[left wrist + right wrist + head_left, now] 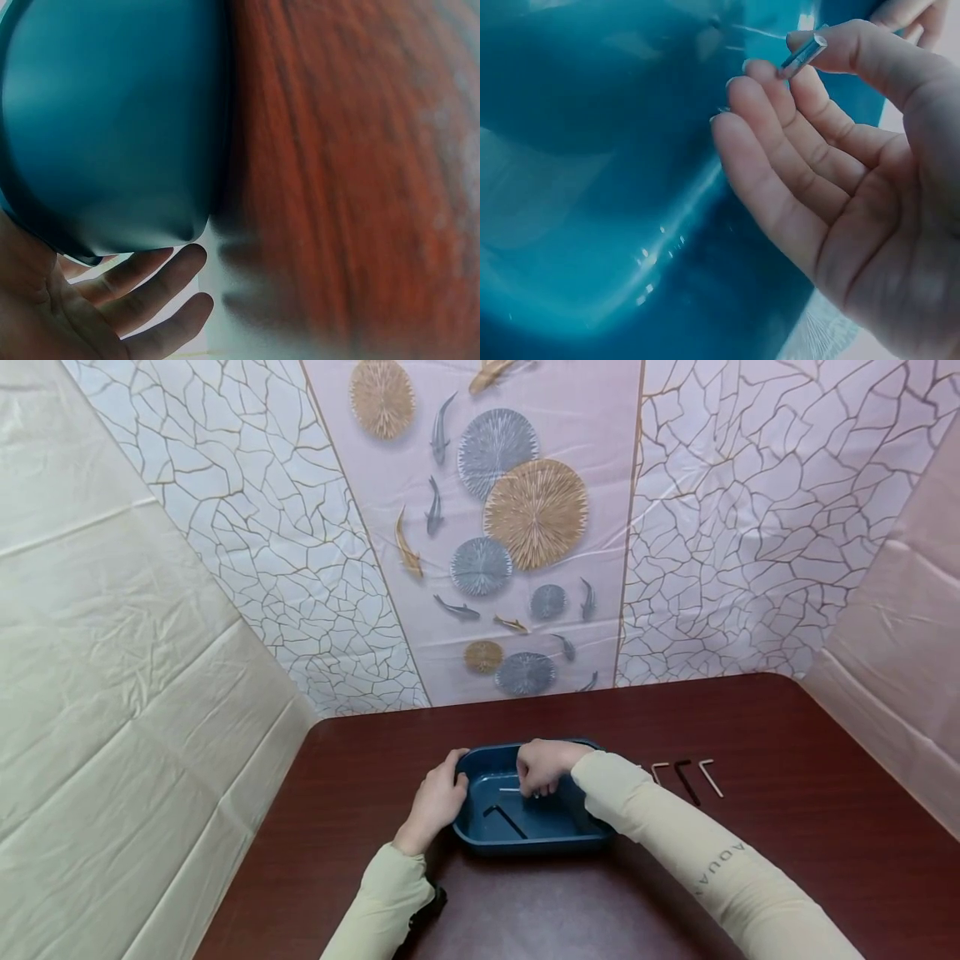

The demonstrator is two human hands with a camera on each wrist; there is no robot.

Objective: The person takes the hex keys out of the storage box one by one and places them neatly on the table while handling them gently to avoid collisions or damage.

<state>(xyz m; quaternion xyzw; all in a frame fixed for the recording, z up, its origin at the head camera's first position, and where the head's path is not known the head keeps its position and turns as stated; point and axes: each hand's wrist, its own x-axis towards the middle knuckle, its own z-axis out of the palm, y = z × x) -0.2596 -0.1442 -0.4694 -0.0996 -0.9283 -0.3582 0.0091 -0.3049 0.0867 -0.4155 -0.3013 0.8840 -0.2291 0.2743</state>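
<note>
A blue tray (525, 843) sits on the table. My left hand (437, 796) holds its left rim, the thumb at the rim and the other fingers (154, 289) spread loosely outside the wall. My right hand (542, 767) reaches down inside the tray and pinches a silver hex key (804, 56) between thumb and index finger. The key's long arm points left, low over the tray floor. In front of it, a black hex key (506, 821) lies in the tray.
Right of the tray on the dark red table (375, 893) lie a light hex key (658, 772), a larger black hex key (686, 783) and a silver hex key (711, 778), partly beside the right sleeve (675, 835). A patterned cloth wall (525, 610) stands behind the table.
</note>
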